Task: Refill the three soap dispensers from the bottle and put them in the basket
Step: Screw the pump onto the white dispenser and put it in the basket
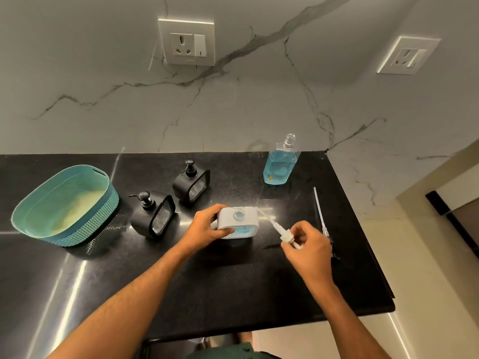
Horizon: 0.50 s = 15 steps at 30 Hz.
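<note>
Head view: left fingers (226, 231) grip white dispenser (237, 222); right fingers (295, 232) pinch its pump (278, 230).

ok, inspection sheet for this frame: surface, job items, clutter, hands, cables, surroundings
Surface: black stone counter, glossy, light streaks.
Job's things: white dispenser neck open, blue liquid inside; two black dispensers pumps on, outside basket; teal basket holds no dispenser; blue refill bottle uncapped, upright.
Clutter: second pump tube lying on the counter at right.
Grippers: left hand grips white dispenser; right hand holds white pump, tube end beside dispenser.
Cables: nothing seen.
Surroundings: marble wall, two wall sockets.
</note>
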### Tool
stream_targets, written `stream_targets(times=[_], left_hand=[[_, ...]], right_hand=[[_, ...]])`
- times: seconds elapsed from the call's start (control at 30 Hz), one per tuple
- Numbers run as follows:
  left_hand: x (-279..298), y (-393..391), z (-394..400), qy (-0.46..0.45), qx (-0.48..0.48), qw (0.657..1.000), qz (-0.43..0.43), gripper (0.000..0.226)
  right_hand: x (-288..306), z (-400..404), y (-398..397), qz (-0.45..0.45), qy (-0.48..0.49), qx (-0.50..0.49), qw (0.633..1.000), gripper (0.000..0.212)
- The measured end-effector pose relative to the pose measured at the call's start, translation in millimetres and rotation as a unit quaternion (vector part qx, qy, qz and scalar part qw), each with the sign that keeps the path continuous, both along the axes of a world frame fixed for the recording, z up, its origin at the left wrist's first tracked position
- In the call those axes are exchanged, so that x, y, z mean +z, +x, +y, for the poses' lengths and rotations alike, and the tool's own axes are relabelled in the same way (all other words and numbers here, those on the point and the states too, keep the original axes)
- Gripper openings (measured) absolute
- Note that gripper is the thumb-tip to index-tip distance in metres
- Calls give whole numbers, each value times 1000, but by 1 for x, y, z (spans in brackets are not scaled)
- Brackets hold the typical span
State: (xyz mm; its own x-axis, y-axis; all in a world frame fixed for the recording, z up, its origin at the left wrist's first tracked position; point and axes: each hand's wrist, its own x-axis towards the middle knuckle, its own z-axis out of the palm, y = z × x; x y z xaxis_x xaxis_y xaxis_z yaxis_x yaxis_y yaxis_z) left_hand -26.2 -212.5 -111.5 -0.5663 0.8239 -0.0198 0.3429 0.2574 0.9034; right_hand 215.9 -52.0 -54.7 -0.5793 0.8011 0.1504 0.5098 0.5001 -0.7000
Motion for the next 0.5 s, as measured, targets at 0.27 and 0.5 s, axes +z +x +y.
stream_targets(times=[0.27, 0.5], left_hand=[[-7, -4, 1, -1, -9, 1000, -7, 51], [-12, -5, 2, 20, -8, 1000, 0, 50]], right_hand=[[83, -10, -34, 38, 108, 119, 986, 35], [94, -19, -60, -72, 119, 183, 973, 37]])
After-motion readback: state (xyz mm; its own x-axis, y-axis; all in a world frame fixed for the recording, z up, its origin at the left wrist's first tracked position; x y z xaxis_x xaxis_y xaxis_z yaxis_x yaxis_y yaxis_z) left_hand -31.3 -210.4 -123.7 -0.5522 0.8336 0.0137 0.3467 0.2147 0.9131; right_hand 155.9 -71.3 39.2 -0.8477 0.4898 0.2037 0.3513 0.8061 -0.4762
